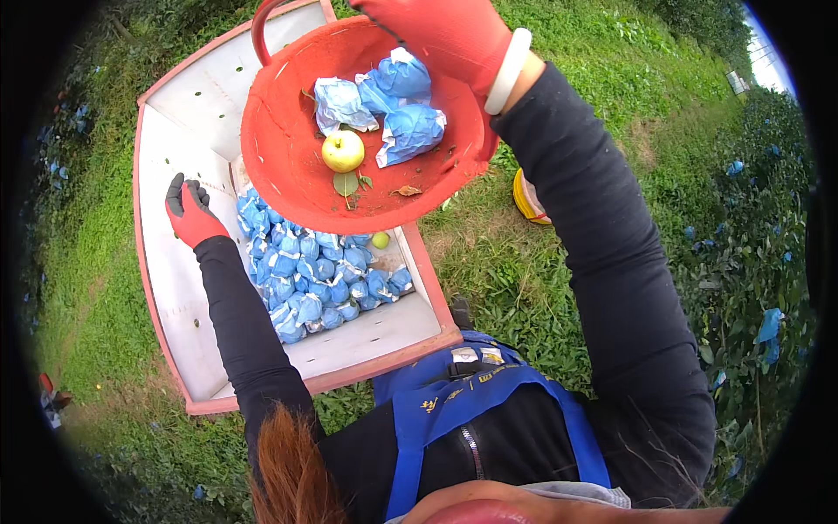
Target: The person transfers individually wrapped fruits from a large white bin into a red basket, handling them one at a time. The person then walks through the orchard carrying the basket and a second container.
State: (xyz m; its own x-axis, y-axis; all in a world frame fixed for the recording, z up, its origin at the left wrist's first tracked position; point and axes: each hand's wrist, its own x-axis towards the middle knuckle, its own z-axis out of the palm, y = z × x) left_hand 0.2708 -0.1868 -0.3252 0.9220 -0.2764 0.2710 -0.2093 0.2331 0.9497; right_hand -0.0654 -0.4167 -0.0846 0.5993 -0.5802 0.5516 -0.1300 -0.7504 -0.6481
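A red basket [288, 150] with a fabric-like lining hangs tilted over a white crate [366, 327] with pink edges. My right hand [445, 42], in a red glove, grips the basket at its far side; the fingertips are partly hidden and cut off by the frame. Inside the basket lie several fruits in blue paper bags [411, 133], a bare yellow-green apple [343, 151] and loose leaves [345, 185]. My left hand [195, 213], in a red and black glove, holds nothing beside the crate's left wall. Blue-bagged fruits [308, 268] fill part of the crate, with one bare green fruit [380, 240] among them.
A yellow-rimmed bucket [529, 198] stands on the grass [484, 262] to the right, partly behind my right arm. Leafy trees with blue bags [769, 334] line the right side, and more foliage [72, 124] grows at left. My blue apron [471, 386] is close to the crate's near edge.
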